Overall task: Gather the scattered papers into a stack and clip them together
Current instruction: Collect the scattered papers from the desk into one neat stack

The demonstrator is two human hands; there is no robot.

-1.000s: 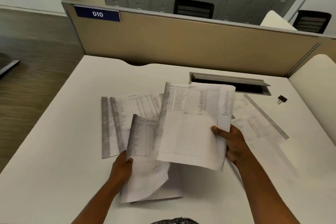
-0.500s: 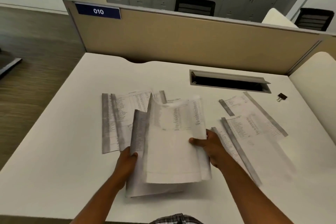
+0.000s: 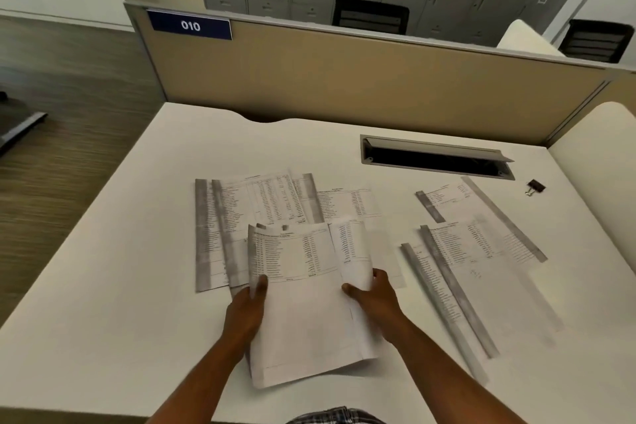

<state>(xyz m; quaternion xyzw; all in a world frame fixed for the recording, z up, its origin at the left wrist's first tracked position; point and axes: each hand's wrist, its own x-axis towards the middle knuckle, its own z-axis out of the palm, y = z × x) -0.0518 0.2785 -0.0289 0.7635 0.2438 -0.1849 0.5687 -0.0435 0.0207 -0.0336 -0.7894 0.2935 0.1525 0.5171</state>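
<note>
A small stack of printed papers (image 3: 303, 299) lies in front of me on the white desk (image 3: 103, 303), held on both sides. My left hand (image 3: 246, 310) grips its left edge with the thumb on top. My right hand (image 3: 373, 296) grips the right edge. More printed sheets (image 3: 241, 213) lie spread behind the stack on the left, and several others (image 3: 481, 251) lie scattered to the right. A black binder clip (image 3: 535, 186) sits alone near the desk's far right side, away from both hands.
An open cable slot (image 3: 435, 158) is cut into the desk behind the papers. A beige partition (image 3: 344, 79) with a "010" label (image 3: 190, 25) bounds the desk's far edge, and a cream panel (image 3: 599, 162) its right side. Floor drops off on the left.
The sheets in my right hand came down and left onto those in my left hand, forming one stack. Both hands now hold it low, near the desk.
</note>
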